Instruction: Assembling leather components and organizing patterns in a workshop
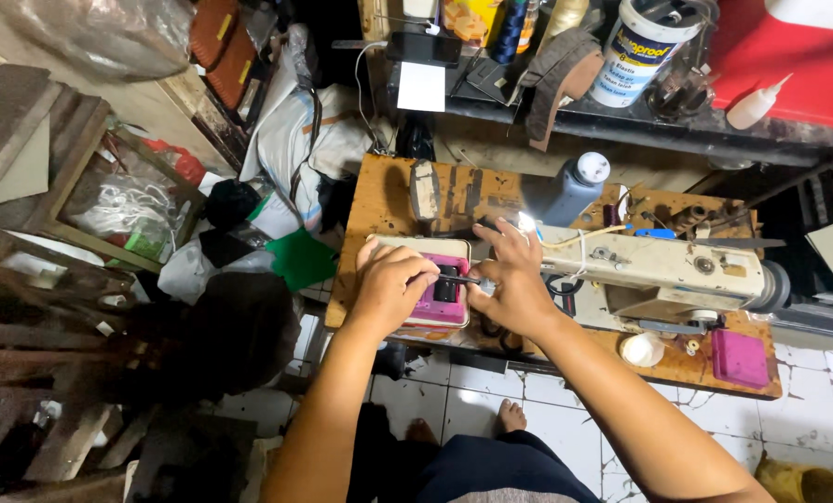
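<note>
A wooden worktop (379, 200) carries a cream sewing machine (663, 270) along its right half. Behind the machine stands a dark bottle (570, 191) with a white cap. At the left front lies a pink open box (440, 298). A pink pad (739, 358) and a small white cup (642, 349) sit near the front right edge.
</note>
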